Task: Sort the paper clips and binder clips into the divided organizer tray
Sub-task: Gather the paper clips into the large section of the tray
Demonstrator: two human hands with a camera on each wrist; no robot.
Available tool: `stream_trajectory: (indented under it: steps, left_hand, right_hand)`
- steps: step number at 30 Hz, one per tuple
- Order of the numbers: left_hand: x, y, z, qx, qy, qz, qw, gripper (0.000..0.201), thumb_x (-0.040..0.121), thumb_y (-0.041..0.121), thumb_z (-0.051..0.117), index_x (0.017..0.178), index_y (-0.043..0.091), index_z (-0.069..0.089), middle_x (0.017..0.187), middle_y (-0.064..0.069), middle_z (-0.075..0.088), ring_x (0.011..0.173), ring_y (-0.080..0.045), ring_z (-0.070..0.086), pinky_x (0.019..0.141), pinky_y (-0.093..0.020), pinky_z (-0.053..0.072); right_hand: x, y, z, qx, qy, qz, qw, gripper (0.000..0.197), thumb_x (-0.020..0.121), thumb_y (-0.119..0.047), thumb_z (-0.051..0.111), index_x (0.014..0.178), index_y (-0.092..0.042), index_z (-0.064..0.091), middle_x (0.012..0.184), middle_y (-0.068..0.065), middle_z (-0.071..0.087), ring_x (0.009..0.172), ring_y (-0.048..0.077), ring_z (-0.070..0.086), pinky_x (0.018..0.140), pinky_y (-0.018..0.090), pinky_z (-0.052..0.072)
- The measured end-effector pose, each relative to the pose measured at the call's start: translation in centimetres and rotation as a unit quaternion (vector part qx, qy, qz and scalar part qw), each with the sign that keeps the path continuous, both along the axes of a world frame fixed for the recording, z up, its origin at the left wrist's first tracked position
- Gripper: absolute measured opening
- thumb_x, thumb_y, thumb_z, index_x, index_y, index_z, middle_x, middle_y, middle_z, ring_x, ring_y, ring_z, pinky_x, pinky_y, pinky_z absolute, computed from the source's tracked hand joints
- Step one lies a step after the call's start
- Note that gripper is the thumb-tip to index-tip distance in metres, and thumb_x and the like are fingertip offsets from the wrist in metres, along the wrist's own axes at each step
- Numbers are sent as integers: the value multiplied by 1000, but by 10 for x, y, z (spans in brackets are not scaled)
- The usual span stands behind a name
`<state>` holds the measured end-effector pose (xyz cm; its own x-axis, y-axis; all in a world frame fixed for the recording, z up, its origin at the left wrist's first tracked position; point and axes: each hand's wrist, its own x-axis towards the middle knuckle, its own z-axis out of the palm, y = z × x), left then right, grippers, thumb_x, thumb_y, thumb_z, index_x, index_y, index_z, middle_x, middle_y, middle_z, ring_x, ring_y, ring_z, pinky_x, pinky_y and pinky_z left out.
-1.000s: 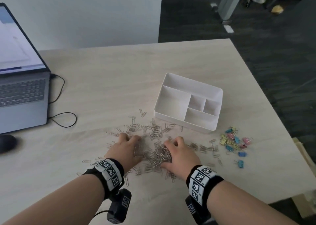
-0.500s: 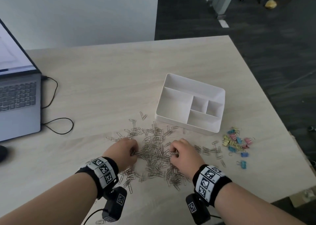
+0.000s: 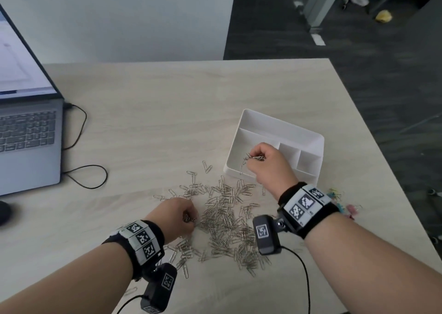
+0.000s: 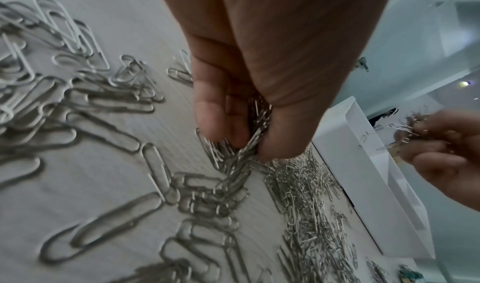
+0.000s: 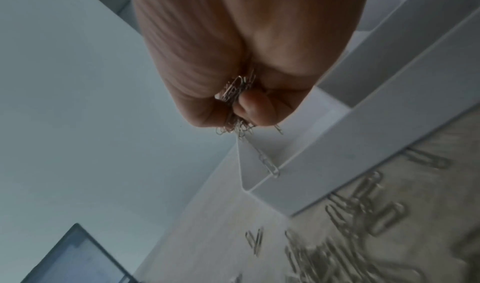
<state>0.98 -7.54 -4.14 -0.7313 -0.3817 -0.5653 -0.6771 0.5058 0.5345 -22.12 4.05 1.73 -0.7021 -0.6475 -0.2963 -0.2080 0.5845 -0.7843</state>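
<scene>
Left hand point(image 3: 175, 218) pinches a bunch from the paper clip pile point(image 3: 224, 220) on the counter point(image 3: 167, 113). Right hand point(image 3: 267, 165) holds a clutch over the empty organizer tray point(image 3: 282, 125). Binder clips point(image 3: 346, 206) lie untouched beyond; sorting has barely begun.

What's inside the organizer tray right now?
The organizer tray shows only bare white compartments. The right hand holds a bunch of paper clips over the big left compartment, a few dangling in. The floor under the hand is covered.
</scene>
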Motion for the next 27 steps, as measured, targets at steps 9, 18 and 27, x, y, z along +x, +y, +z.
stream_trajectory:
  steps: [9,18,27]
  left_hand:
    - [8,-1,9,92,-19,89,992,7,82,20,72,83,25,67,87,3,69,53,-15,69,48,-29,58]
    - [-36,2,42,164,84,147,972,7,80,17,76,83,18,70,78,-3,72,59,-22,70,57,-40,62]
    - [-145,-1,66,131,158,138,969,8,80,13,74,84,12,67,73,-5,70,60,-15,66,53,-34,61]
  right_hand:
    - [-14,-29,-26,146,72,92,982,13,85,-16,66,97,-19,69,92,-4,66,84,17,61,66,23,40]
    - [-2,42,-10,-55,20,-16,998,17,97,-26,56,108,-35,66,110,-17,66,96,3,65,83,27,54]
    - [29,132,-50,40,57,42,997,23,96,-22,56,114,-29,67,108,-19,58,93,-3,57,85,18,48]
